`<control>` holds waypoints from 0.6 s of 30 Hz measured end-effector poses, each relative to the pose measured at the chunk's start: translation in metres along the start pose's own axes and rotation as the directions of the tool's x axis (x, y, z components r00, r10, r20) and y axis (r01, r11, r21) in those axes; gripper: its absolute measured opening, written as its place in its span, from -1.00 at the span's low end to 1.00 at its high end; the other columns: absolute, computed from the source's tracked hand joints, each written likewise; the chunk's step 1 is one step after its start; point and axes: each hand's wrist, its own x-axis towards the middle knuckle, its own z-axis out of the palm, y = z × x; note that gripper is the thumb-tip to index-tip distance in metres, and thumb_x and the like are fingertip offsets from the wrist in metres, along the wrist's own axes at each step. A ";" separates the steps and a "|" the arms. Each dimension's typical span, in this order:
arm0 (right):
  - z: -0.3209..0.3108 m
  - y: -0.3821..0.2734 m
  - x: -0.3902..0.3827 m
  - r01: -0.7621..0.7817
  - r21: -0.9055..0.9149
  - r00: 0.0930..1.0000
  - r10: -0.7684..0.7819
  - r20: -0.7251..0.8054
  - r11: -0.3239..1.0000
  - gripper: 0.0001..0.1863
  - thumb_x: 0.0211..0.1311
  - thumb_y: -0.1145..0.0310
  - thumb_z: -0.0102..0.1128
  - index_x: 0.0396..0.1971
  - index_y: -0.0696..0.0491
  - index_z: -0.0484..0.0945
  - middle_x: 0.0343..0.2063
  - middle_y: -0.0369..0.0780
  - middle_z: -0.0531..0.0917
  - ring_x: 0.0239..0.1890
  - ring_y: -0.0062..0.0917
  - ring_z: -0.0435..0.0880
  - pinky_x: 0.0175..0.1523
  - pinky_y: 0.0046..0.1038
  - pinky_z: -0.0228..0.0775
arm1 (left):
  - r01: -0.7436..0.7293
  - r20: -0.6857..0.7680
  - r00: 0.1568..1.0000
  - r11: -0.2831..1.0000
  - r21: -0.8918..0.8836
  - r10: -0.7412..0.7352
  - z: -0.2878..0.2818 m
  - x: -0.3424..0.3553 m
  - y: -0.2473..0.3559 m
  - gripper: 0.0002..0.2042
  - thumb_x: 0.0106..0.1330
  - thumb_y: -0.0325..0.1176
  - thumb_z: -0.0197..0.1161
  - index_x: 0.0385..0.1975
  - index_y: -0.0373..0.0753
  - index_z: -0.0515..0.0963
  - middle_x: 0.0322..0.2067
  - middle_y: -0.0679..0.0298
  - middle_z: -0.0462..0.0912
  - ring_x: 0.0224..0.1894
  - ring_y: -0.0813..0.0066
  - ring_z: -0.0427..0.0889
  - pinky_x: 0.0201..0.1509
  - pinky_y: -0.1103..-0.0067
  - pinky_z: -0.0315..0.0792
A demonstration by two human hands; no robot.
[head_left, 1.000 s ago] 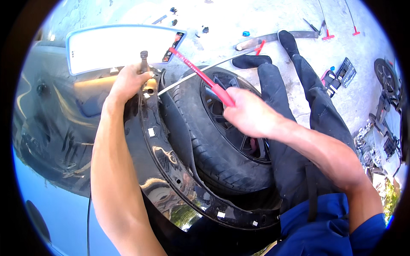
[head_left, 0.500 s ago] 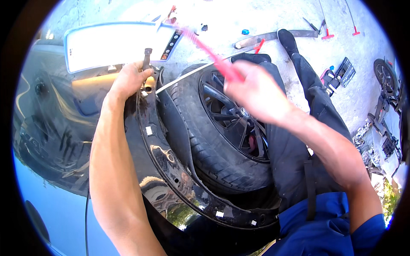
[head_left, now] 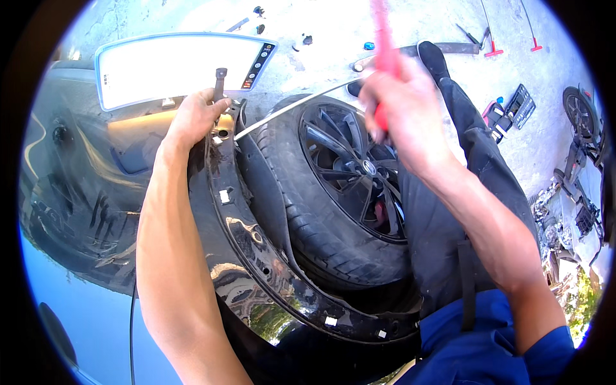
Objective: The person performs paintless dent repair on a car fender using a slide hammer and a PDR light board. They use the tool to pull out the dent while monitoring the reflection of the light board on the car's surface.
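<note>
My left hand (head_left: 194, 120) is closed round the lower part of a short dark bar (head_left: 221, 82) with a knobbed top, at the end of the black fender edge (head_left: 221, 170). Beside its thumb lies a yellowish fitting with a round hole (head_left: 224, 126). My right hand (head_left: 407, 112), smeared by motion, grips a red-handled tool (head_left: 383, 38) raised over the wheel (head_left: 350, 170). The tool's far end is outside the picture. A thin pale metal rod (head_left: 295, 110) slants from the fender edge across the tyre; its upper end is behind my right hand.
A bright white panel lamp (head_left: 179, 70) stands against the dark car body (head_left: 83, 160). On the concrete lie red T-handled rods (head_left: 493, 51), a long dark strip (head_left: 449, 49) and a black case (head_left: 520, 106). A scooter (head_left: 581, 128) is at the right edge.
My right hand has moved right and slightly up, and the red-handled tool has swung from pointing up-left to nearly upright. My left hand stays at the fender with the dark bar.
</note>
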 end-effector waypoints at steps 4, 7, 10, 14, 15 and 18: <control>0.009 0.044 -0.018 0.030 0.129 0.996 -0.018 -0.089 0.991 -0.81 0.32 0.40 0.05 -0.15 0.17 0.45 -0.57 -0.22 0.54 -0.62 -0.57 0.54 -0.50 -0.43 0.41 | -0.101 0.058 0.994 0.989 0.104 0.096 -0.006 0.002 0.008 -0.66 0.39 -0.21 0.29 -0.17 -0.46 0.63 -0.49 0.11 0.60 -0.39 0.39 0.55 -0.16 0.39 0.46; -0.001 0.029 -0.018 0.005 -0.638 0.918 0.249 0.308 0.770 -0.75 0.30 0.34 0.04 -0.20 0.23 0.49 -0.38 0.04 0.63 -0.24 -0.29 0.69 -0.06 -0.23 0.50 | -0.086 0.027 0.996 0.990 0.110 0.084 -0.008 0.000 0.005 -0.69 0.39 -0.25 0.27 -0.07 -0.39 0.65 -0.33 -0.02 0.72 -0.25 0.29 0.65 -0.02 0.39 0.48; -0.006 0.019 0.000 -0.018 -0.347 0.990 0.066 0.127 0.938 -0.78 0.28 0.32 0.12 -0.36 0.21 0.50 -0.56 -0.15 0.61 -0.47 -0.43 0.67 -0.33 -0.31 0.51 | -0.020 -0.009 1.000 1.000 0.009 0.020 -0.010 -0.007 -0.007 -0.66 0.40 -0.16 0.30 -0.21 -0.41 0.64 -0.45 0.26 0.62 -0.37 0.55 0.49 -0.19 0.49 0.43; -0.002 0.009 -0.002 0.105 0.130 0.982 -0.083 -0.169 0.986 -0.80 0.31 0.32 0.12 -0.34 0.17 0.46 -0.57 -0.22 0.57 -0.70 -0.61 0.50 -0.60 -0.48 0.32 | -0.025 0.035 0.999 0.997 0.072 0.022 -0.008 -0.004 -0.001 -0.65 0.39 -0.18 0.31 -0.25 -0.46 0.62 -0.46 0.18 0.61 -0.38 0.43 0.52 -0.16 0.41 0.43; 0.002 0.016 -0.010 0.158 0.188 0.961 -0.107 -0.255 0.970 -0.81 0.32 0.32 0.11 -0.32 0.16 0.45 -0.56 -0.22 0.57 -0.73 -0.64 0.46 -0.64 -0.50 0.29 | -0.054 0.050 0.998 0.994 0.098 0.049 -0.008 -0.002 0.000 -0.64 0.39 -0.18 0.31 -0.26 -0.47 0.61 -0.47 0.16 0.60 -0.38 0.41 0.52 -0.16 0.39 0.43; 0.011 0.047 -0.018 0.194 -0.566 0.965 -0.051 0.259 0.801 -0.76 0.30 0.36 0.04 -0.20 0.24 0.47 -0.46 -0.01 0.64 -0.44 -0.31 0.69 -0.28 -0.25 0.54 | -0.105 0.039 0.994 0.980 0.166 0.100 -0.012 0.000 0.008 -0.64 0.39 -0.18 0.30 -0.27 -0.48 0.61 -0.48 0.13 0.59 -0.38 0.34 0.53 -0.14 0.36 0.43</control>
